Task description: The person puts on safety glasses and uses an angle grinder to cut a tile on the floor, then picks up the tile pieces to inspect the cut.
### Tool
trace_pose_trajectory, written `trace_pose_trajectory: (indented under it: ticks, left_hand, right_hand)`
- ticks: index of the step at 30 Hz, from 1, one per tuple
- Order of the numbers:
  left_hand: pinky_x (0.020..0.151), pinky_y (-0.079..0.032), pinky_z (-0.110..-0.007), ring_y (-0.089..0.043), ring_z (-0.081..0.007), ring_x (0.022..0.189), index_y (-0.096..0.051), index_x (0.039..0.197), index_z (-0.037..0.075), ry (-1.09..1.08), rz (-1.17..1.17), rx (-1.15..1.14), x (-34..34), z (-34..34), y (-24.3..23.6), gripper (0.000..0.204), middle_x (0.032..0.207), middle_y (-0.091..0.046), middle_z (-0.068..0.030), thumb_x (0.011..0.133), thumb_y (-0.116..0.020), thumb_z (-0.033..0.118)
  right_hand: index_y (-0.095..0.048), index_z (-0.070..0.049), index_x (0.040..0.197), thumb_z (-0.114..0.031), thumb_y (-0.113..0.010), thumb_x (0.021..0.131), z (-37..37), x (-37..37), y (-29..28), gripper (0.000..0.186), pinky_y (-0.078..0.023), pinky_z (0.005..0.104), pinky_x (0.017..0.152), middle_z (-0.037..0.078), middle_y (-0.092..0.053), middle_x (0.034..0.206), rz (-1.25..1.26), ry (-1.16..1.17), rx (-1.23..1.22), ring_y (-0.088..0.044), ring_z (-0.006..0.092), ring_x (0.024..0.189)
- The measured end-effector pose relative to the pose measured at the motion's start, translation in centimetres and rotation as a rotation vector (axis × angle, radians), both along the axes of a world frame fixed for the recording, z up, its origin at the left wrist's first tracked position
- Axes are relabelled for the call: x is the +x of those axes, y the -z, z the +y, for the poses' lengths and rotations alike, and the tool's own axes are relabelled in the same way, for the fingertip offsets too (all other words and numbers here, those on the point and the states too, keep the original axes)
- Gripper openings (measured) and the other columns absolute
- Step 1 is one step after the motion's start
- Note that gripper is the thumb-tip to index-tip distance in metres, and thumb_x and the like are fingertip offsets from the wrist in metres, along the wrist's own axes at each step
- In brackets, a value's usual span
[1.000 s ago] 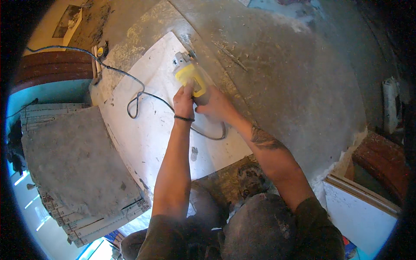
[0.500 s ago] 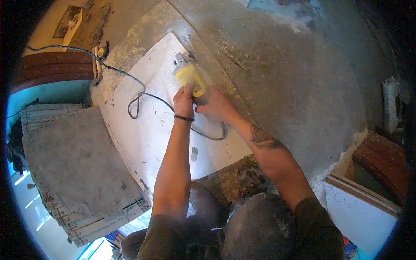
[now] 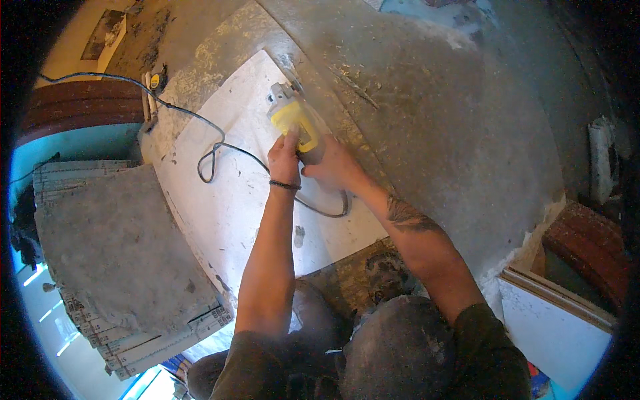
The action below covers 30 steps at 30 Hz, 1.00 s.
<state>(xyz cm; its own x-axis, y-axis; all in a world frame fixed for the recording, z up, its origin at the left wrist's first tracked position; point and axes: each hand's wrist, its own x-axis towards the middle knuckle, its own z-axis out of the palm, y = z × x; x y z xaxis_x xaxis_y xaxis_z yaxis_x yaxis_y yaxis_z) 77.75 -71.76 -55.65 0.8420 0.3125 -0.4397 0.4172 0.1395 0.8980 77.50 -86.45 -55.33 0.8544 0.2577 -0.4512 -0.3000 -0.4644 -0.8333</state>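
Both my hands are on a yellow and grey corded angle grinder (image 3: 291, 119), above the far part of a large white slab (image 3: 227, 193) near its right edge. My left hand (image 3: 285, 160) grips the near left side of the body, its thumb up along the yellow housing. My right hand (image 3: 331, 163) wraps the rear of the body from the right. The grinder's grey head points away from me; its disc is hidden. Haze hangs around the tool and the slab's right edge.
A dark cord (image 3: 237, 148) loops over the slab and runs off to the far left. At left stands a stack of flat boxes (image 3: 160, 343) under a dusty grey sheet (image 3: 120, 247). A tape measure (image 3: 157, 81) lies far left. A white-sided box (image 3: 553, 327) stands at right.
The grinder and both hands have shifted very slightly toward me and to the right. My grip is the same.
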Motion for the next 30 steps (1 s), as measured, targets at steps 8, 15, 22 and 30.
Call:
trace_pose_trajectory:
  ticks: [8,15,22,30]
  left_hand:
    - [0.067,-0.046,-0.025,-0.060,-0.0092,0.076,-0.073,0.109,-0.003,-0.002,0.013,-0.030,0.2,0.3,0.3,0.048,0.092,-0.071,-0.0038,0.099,-0.068,0.043]
    - [0.072,-0.050,-0.025,-0.064,-0.0111,0.081,-0.072,0.110,-0.004,0.003,0.022,-0.059,0.3,0.0,0.3,0.049,0.095,-0.073,-0.0052,0.098,-0.070,0.044]
    - [0.073,-0.050,-0.025,-0.064,-0.0107,0.082,-0.072,0.108,-0.003,0.005,0.026,-0.035,-0.2,-0.5,-0.1,0.048,0.096,-0.073,-0.0048,0.099,-0.069,0.044]
    - [0.071,-0.049,-0.025,-0.064,-0.0100,0.080,-0.072,0.111,-0.002,0.041,0.012,-0.036,-0.3,-0.7,-0.6,0.049,0.095,-0.073,-0.0038,0.099,-0.068,0.045]
  right_hand:
    - [-0.053,0.004,0.133,-0.024,-0.087,0.066,0.1,0.1,0.1,0.080,-0.054,0.0420,0.097,0.025,-0.066,0.124,0.016,0.007,0.060,-0.066,0.0360,0.116]
    - [-0.054,0.004,0.126,-0.032,-0.084,0.067,-0.1,-0.2,1.4,0.075,-0.056,0.0467,0.091,0.028,-0.069,0.113,-0.087,0.029,0.192,-0.069,0.0430,0.107]
    - [-0.056,0.002,0.129,-0.023,-0.086,0.065,-0.6,-0.4,-0.7,0.075,-0.055,0.0404,0.095,0.022,-0.070,0.119,0.039,0.037,0.089,-0.069,0.0328,0.111]
    - [-0.055,0.006,0.126,-0.029,-0.085,0.066,-0.8,-0.6,-0.4,0.076,-0.056,0.0466,0.091,0.027,-0.070,0.113,-0.044,0.030,0.098,-0.069,0.0430,0.106]
